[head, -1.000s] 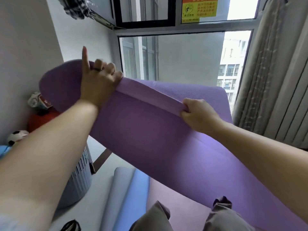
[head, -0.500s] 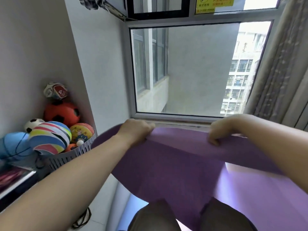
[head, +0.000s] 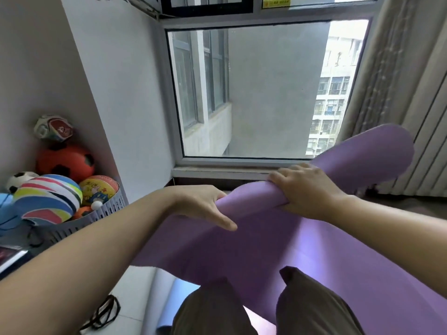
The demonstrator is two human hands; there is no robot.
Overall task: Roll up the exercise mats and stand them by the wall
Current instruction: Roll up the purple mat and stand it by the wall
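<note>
Below window, both hands (head: 307,189) clasping purple mat (head: 254,238)

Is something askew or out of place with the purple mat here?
Yes. The roll of the purple mat looks uneven: its right end flares wide and flat past the right hand, while the part toward the left hand is narrower.

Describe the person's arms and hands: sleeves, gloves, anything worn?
Both forearms are bare right to the frame edges, with no sleeves in view. The left hand and right hand wear no gloves, and no watch or wristband shows. No ring is visible in this frame, though some fingers are hidden.
</note>
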